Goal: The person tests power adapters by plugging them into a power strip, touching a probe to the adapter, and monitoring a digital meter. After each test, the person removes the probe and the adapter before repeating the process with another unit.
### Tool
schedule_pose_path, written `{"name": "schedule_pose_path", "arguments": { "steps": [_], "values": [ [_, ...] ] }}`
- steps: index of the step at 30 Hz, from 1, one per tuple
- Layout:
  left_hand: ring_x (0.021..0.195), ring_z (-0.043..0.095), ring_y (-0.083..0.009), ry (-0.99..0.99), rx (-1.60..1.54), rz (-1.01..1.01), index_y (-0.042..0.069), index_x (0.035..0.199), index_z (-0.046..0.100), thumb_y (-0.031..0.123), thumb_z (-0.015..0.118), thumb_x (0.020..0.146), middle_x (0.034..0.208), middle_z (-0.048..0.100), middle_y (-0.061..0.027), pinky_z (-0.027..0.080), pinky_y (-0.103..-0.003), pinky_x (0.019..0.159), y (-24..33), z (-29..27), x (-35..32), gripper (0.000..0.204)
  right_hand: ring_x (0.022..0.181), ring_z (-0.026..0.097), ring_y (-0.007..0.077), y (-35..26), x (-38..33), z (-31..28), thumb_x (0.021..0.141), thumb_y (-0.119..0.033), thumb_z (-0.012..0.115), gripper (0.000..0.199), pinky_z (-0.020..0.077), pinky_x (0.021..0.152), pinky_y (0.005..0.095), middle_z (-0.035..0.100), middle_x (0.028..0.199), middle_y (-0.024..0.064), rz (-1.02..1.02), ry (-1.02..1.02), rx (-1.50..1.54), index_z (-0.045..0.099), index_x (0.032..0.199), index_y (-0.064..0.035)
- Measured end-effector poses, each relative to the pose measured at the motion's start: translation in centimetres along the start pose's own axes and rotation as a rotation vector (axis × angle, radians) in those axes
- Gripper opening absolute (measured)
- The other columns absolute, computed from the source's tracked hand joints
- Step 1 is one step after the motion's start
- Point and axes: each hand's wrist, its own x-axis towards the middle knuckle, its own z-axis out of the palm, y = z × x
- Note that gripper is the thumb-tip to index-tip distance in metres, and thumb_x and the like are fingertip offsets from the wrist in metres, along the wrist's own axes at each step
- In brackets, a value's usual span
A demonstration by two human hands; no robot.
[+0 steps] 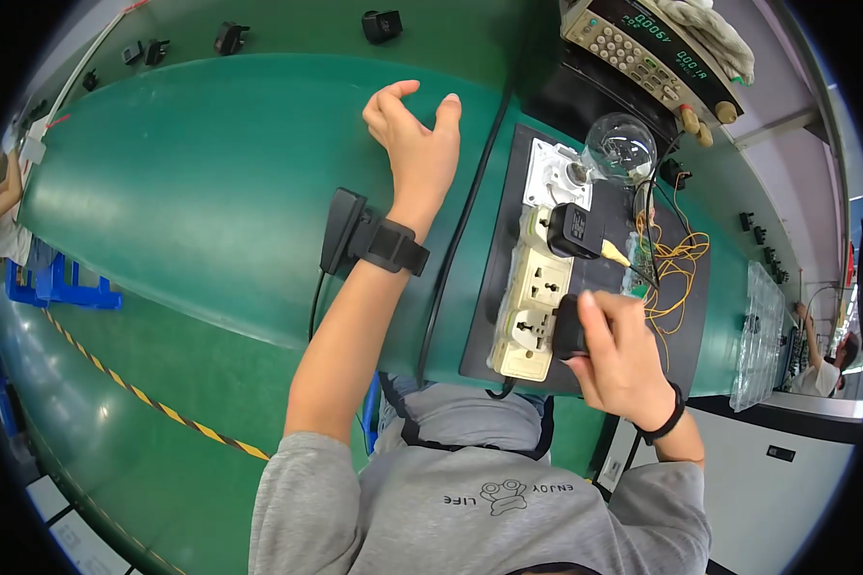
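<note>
Plugging looks under way: right hand [616, 356] is clamped on a black adapter [570, 328] at the lowest socket of the cream power strip [531, 305]. Left hand [416, 144] rests spread and empty on the green desk [211, 182]. Seating it squarely would need a straight push.

A bench instrument [642, 48] stood at the counter's far right edge; its dark rectangular screen [664, 40] showed green digits.

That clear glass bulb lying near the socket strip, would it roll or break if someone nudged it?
The glass bulb looks thin-walled and clear, so probably fragile. Its round globe would tend to roll, though its neck seems seated in the white holder, which likely restrains it. It probably weighs little for its size.
</note>
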Motion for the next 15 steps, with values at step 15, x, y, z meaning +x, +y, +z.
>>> {"name": "schedule_pose_path", "arguments": {
  "steps": [15],
  "values": [
    [0.11,0.046,-0.0246,-0.2,-0.058,0.385,0.006,0.1,0.053,0.014,0.063,0.083,0.12,0.048,-0.0117,0.041,-0.034,0.084,1.9,1.3,-2.3,0.021,0.09,0.056,0.0332,0.3,0.4,-0.1,0.075,-0.025,0.072,0.068,0.0489,0.074,0.0393,0.046,0.113,0.0203,0.09,-0.233,0.195,0.042,0.132,-0.0052]
  ]
}}
